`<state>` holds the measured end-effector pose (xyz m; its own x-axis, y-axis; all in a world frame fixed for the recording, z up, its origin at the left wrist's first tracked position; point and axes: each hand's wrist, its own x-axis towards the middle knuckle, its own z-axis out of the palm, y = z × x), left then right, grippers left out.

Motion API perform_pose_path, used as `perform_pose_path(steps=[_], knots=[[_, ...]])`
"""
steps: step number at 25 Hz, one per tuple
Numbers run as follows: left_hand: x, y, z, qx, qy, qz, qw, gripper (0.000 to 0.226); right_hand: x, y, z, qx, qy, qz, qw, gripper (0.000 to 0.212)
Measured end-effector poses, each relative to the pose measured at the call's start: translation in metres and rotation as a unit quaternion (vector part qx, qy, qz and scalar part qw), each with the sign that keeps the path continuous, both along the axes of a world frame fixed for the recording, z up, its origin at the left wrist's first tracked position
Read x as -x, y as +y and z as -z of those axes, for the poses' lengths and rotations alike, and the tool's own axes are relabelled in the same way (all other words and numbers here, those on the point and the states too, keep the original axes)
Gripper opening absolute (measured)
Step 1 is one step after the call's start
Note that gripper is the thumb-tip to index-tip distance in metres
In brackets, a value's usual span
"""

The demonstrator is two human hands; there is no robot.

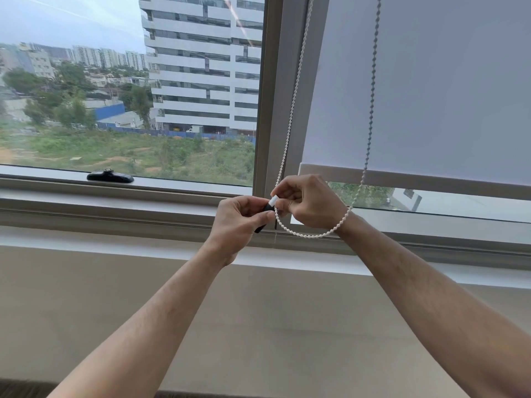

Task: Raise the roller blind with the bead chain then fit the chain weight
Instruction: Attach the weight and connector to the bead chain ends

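Note:
A white bead chain (293, 110) hangs in a loop from above, and its bottom curve passes under my right wrist. My left hand (238, 222) grips a small black cylinder with a white end, the chain weight (270, 206). My right hand (309, 202) pinches that white end together with the chain, both hands touching in front of the window frame. The grey roller blind (431, 90) covers the right pane; its bottom bar (416, 178) sits a little above the sill, leaving a narrow gap of glass.
A grey vertical mullion (275, 90) stands just behind the chain. A black window handle (110, 177) lies on the left pane's lower frame. The sill ledge (115, 237) runs across below my hands, with a beige wall beneath.

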<state>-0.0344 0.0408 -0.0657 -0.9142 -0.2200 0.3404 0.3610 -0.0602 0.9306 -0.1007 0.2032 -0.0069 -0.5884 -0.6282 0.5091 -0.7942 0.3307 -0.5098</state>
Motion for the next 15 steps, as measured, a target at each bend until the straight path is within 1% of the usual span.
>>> perform_pose_path(steps=[2, 5, 8, 12, 15], knots=[[0.001, -0.001, 0.002, -0.002, 0.001, -0.003, 1.000, 0.016, 0.001, -0.001, -0.001, -0.008, -0.005, 0.006, 1.000, 0.009], [0.002, 0.000, 0.005, 0.026, -0.002, -0.005, 1.000, 0.015, 0.000, -0.002, -0.002, -0.034, 0.008, 0.022, 0.999, 0.002], [0.003, 0.001, 0.006, 0.046, -0.001, -0.022, 0.999, 0.016, 0.002, -0.004, -0.002, -0.042, -0.003, 0.045, 0.998, 0.002], [0.002, 0.002, 0.010, 0.055, 0.004, -0.023, 0.998, 0.016, 0.003, -0.004, 0.004, -0.019, -0.055, 0.042, 0.997, 0.001], [0.001, 0.002, 0.012, 0.040, 0.008, -0.012, 0.999, 0.018, 0.005, -0.003, 0.015, 0.027, -0.078, 0.030, 0.996, 0.006]])
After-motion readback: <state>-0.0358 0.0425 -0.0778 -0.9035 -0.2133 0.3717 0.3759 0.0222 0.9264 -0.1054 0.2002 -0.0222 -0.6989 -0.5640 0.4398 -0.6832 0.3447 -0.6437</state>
